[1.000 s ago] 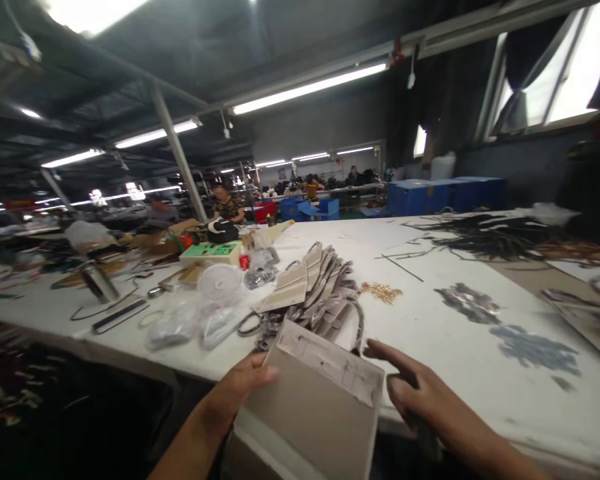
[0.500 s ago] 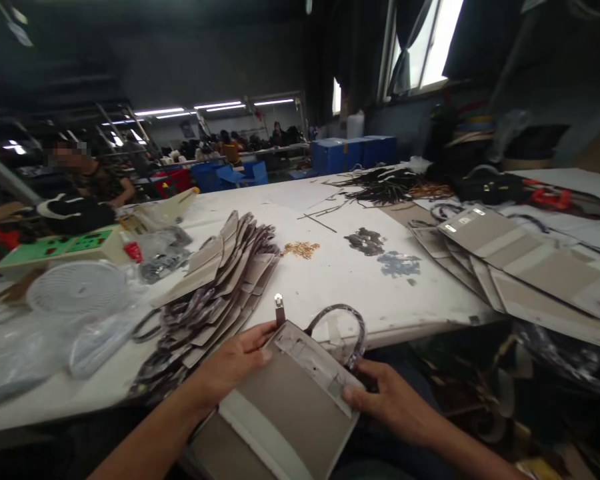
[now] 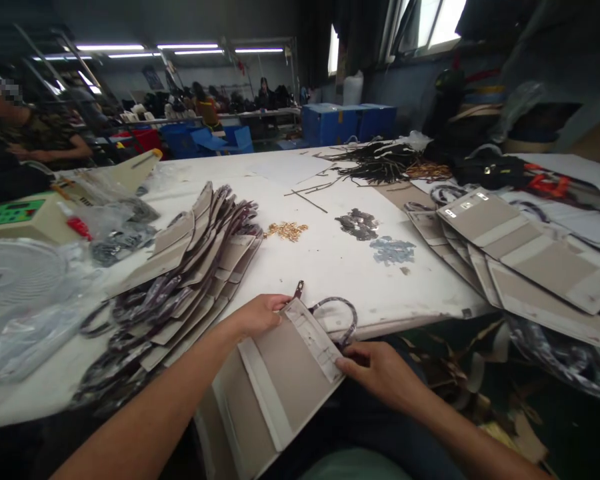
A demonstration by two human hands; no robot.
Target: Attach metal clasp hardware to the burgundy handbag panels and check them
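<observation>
I hold a flat grey-beige bag panel (image 3: 280,380) over my lap at the table's front edge. My left hand (image 3: 257,315) is closed on its upper left corner, by a small metal clasp (image 3: 298,289). My right hand (image 3: 375,373) is closed on the panel's right corner, beside a dark looped handle (image 3: 341,316) fixed to the panel. A fanned stack of similar panels with handles (image 3: 190,267) lies on the white table (image 3: 325,260) just left of my hands.
More grey panels (image 3: 510,247) lie stacked at the right. Small gold fittings (image 3: 286,231) and grey metal parts (image 3: 375,237) lie mid-table, dark straps (image 3: 380,167) farther back. Plastic bags and a green-topped device (image 3: 20,213) sit at the left. Another person (image 3: 25,133) works at the far left.
My view has swung down and to the right. The panel came lower toward my lap, and my right hand went from open beside it to gripping its right corner.
</observation>
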